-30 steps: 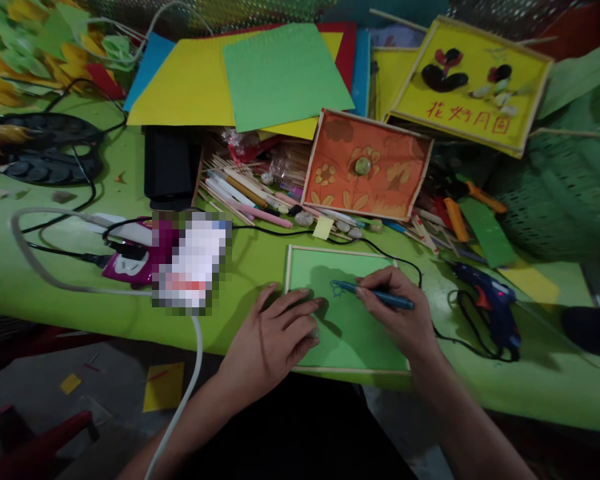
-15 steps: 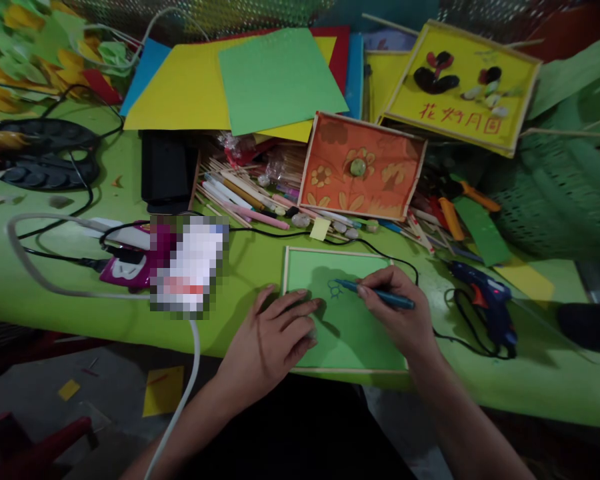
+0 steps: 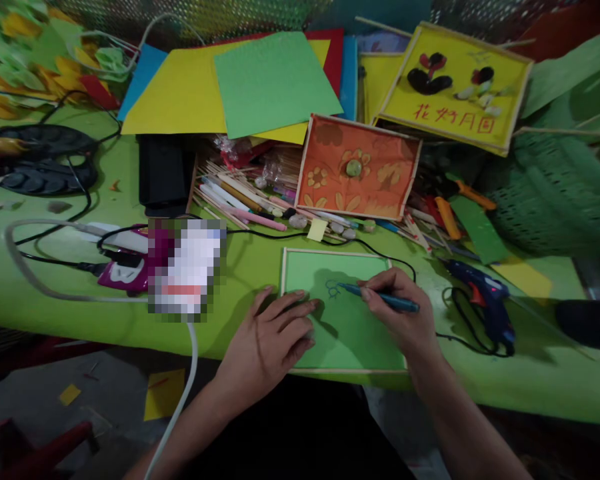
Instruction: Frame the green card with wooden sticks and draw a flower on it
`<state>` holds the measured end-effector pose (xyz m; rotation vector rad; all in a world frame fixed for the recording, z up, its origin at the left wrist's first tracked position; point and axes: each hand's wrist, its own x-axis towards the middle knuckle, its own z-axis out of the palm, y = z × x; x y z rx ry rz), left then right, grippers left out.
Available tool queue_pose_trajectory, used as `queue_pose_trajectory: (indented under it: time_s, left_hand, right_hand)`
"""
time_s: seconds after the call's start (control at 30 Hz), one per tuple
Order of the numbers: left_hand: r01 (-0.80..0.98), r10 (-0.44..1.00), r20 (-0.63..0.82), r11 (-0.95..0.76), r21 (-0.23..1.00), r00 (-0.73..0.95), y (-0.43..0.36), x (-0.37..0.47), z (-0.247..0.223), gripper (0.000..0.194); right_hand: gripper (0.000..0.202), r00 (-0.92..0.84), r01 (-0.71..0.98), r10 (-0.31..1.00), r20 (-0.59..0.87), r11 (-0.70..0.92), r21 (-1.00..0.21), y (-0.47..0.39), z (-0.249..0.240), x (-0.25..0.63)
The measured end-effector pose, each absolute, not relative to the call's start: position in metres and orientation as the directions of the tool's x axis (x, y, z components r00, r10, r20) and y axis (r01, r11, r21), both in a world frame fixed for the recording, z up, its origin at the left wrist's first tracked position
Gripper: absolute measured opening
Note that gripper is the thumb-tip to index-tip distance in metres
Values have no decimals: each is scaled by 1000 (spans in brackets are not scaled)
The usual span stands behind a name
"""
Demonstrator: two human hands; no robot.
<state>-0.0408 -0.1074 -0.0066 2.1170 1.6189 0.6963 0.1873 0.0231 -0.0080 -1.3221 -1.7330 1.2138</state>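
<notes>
A blue-green marker pen [image 3: 397, 302] is pinched in my right hand [image 3: 403, 310], its tip on the green sheet [image 3: 353, 347]. Thin wooden strips [image 3: 335, 252] edge this sheet like a frame. Beside the tip shows a small blue outline drawing [image 3: 333, 289] of a round centre with loops around it. My left hand [image 3: 275, 333] lies flat with fingers spread over the left edge of the framed sheet, holding nothing. The shadow of my hands falls across the sheet.
A hot glue gun [image 3: 483, 300] lies to the right, its cord looping around. At left are a purple power strip [image 3: 125, 273] and a blurred-out device [image 3: 187, 267]. Behind stand an orange framed picture [image 3: 360, 167], pens and sticks [image 3: 240, 193], and coloured paper [image 3: 280, 80].
A further looping line has appeared at the upper left of the small drawing. My right hand and the marker have shifted slightly; my left hand stays in place.
</notes>
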Motion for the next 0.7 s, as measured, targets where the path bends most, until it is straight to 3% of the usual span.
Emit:
queue_pose_trajectory:
  time_s: [0.7]
  left_hand:
    - [763, 963, 159, -270, 587, 218, -106, -40, -6, 8]
  right_hand:
    - [12, -279, 410, 960, 2, 121, -904, 21, -8, 187]
